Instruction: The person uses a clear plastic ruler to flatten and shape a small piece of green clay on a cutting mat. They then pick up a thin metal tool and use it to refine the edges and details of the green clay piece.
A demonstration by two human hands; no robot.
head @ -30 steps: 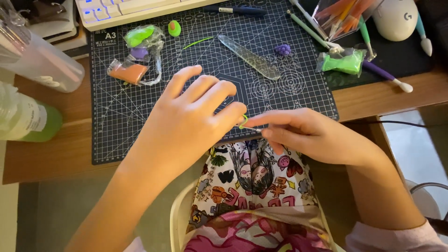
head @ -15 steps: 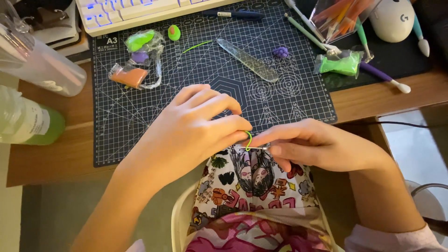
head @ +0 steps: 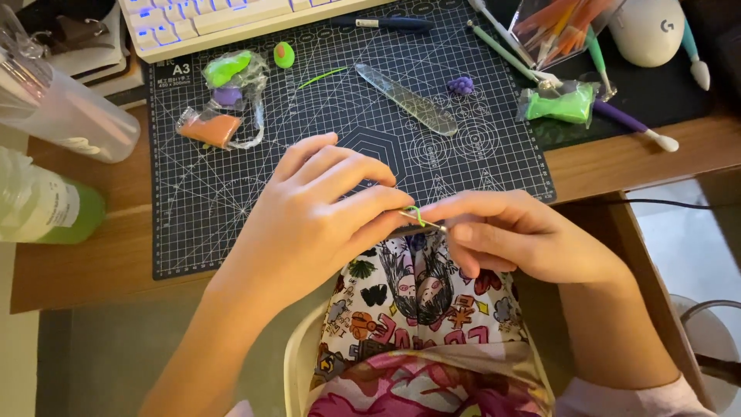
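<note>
Wooden surface (head: 93, 262) lay beyond the fingers, carrying a dark gridded cutting mat (head: 231, 193) that reached almost to their tips. White keyboard (head: 231, 23) sat at the far edge of the mat, well past the fingers.

Left hand (head: 316, 224) and right hand (head: 517, 239) met fingertip to fingertip just off the near edge of the mat, over a patterned lap.

Left fingers (head: 378, 212) were closed in a pinch on a thin green strand (head: 413, 216). Right fingers (head: 455, 212) were closed on what looked like a slim tool, its metal tip (head: 432, 226) just showing; the rest was hidden in the hand. The strand sat between the two sets of fingertips, curling in a small loop, with its run roughly left to right. Both hands touched it or nearly so; the left looked to carry it.

Containers:
- A clear tumbler (head: 69, 116) lay on its side far left of the fingers; contents could not be made out.
- A bottle with green liquid (head: 46, 208) lay left of them.
- Clear wrappers beyond the left fingers held orange clay (head: 208, 127) and green clay (head: 228, 68).
- Another wrapper with green clay (head: 559, 104) sat beyond the right fingers.
- A clear holder (head: 563, 27) beyond that held orange sticks.

A clear blade (head: 405, 99) lay slantwise on the mat. A small purple lump (head: 461, 85) sat just beside it.
</note>
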